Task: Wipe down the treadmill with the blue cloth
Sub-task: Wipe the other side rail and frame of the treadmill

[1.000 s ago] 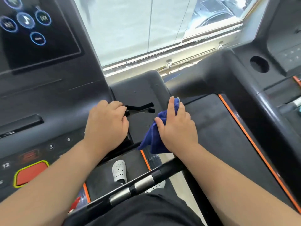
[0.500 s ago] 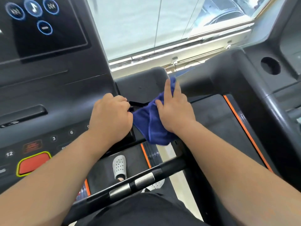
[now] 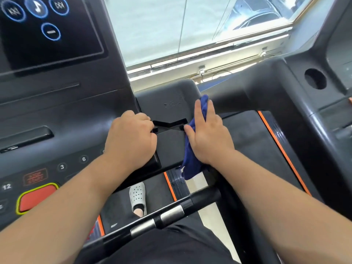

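Note:
The blue cloth [image 3: 190, 164] lies pressed under my right hand [image 3: 208, 137] against the right edge of the treadmill's dark side tray [image 3: 171, 103]. Part of the cloth hangs below the tray's edge and a fold pokes out past my fingertips. My fingers lie flat and extended over the cloth. My left hand [image 3: 131, 138] is curled in a fist on the tray's left edge, beside the console [image 3: 57, 115]. A black cut-out slot [image 3: 169, 124] shows between the two hands.
The console has a red stop button [image 3: 36, 197] at lower left and a touchscreen [image 3: 42, 27] at upper left. A black handlebar [image 3: 162, 216] with metal sensors crosses below my arms. A neighbouring treadmill [image 3: 266, 149] with orange trim stands at right. My white shoe [image 3: 137, 197] is on the belt.
My right hand has slid the cloth from the tray's middle, where it lay spread near my left hand, back to the right edge. My left hand stays put.

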